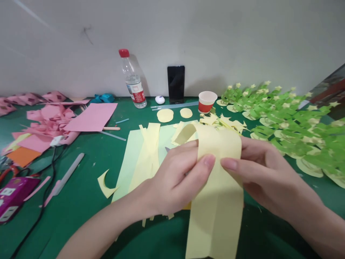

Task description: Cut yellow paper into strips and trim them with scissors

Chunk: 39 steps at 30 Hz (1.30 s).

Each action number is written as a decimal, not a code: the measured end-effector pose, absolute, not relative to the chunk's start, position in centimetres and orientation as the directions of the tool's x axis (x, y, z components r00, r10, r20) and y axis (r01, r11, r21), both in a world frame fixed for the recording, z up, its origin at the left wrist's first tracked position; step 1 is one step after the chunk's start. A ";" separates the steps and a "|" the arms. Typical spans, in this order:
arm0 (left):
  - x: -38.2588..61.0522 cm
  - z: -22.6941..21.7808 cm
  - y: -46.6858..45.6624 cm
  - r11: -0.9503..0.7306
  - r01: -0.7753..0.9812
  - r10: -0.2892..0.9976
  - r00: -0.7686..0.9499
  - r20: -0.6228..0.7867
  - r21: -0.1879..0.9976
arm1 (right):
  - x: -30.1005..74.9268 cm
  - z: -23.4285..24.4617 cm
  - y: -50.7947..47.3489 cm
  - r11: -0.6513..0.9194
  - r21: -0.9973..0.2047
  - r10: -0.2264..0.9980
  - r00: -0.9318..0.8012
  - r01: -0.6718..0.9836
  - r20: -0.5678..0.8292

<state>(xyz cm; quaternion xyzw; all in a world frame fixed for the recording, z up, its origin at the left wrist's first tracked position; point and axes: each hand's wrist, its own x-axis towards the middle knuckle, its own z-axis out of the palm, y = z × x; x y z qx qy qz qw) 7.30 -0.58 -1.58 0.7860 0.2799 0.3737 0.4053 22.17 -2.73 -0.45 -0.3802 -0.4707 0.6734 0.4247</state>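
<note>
A long strip of pale yellow paper (218, 216) hangs between my hands, its upper end curled over away from me and a faint crease running down its length. My left hand (185, 176) pinches the strip's left edge, thumb in front and fingers behind. At the right edge, my right hand (264, 176) grips it the same way, its fingers partly hidden behind the paper. Under and beyond my left hand, narrow yellow paper strips (148, 147) lie on a light green sheet (122, 169). A dark pointed tip (167, 149) shows just past my left knuckles.
Green paper plants with yellow stars (293, 126) fill the right side. Behind stand a paper cup (207, 102), a phone (176, 84) and a water bottle (134, 86). Yellow paper circles (165, 115) lie nearby. Pink paper (91, 117) and a purple power strip (16, 198) are left.
</note>
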 end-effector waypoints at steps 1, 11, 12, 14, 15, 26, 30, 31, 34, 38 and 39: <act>7.3 -1.6 -0.6 -0.529 0.130 0.735 0.564 0.376 0.839 | 22.2 -0.4 -2.7 -0.178 -0.961 0.935 -0.342 -0.213 -0.097; 7.6 -1.0 -0.9 -0.557 0.138 0.726 0.561 0.399 0.819 | 21.8 -0.1 -2.9 -0.142 -0.956 0.965 -0.252 -0.255 -0.076; 7.6 -1.0 -0.9 -0.570 0.138 0.729 0.540 0.421 0.810 | 21.8 -0.1 -2.9 -0.137 -0.958 0.968 -0.239 -0.252 -0.076; 7.7 -1.0 -1.0 -0.588 0.130 0.733 0.503 0.458 0.798 | 21.9 -0.1 -2.9 -0.131 -0.961 0.971 -0.228 -0.245 -0.074; 7.7 -1.1 -1.0 -0.584 0.132 0.742 0.487 0.460 0.801 | 21.9 -0.1 -2.8 -0.138 -0.959 0.968 -0.238 -0.246 -0.078; 7.7 -1.7 -1.1 -0.594 0.232 0.773 0.427 0.468 0.770 | 21.7 0.0 -2.5 0.243 -0.934 0.970 -0.047 0.261 0.239; 8.2 -2.3 -1.1 -0.630 0.266 0.763 0.386 0.518 0.730 | 21.5 -0.3 -2.6 0.364 -0.824 0.909 0.028 0.434 0.416; 8.3 -2.3 -1.2 -0.614 0.262 0.774 0.384 0.503 0.745 | 21.4 -0.4 -2.6 0.375 -0.812 0.901 0.032 0.447 0.433; 8.3 -2.3 -1.3 -0.548 0.255 0.812 0.392 0.433 0.797 | 21.2 -0.6 -2.7 0.377 -0.805 0.896 0.037 0.459 0.442; 8.4 -2.3 -1.7 -0.469 0.270 0.863 0.345 0.370 0.841 | 21.0 -1.0 -2.8 0.335 -0.832 0.913 0.067 0.443 0.403; 8.4 -2.3 -1.7 -0.456 0.266 0.869 0.337 0.361 0.849 | 21.0 -1.0 -2.8 0.329 -0.841 0.917 0.069 0.430 0.394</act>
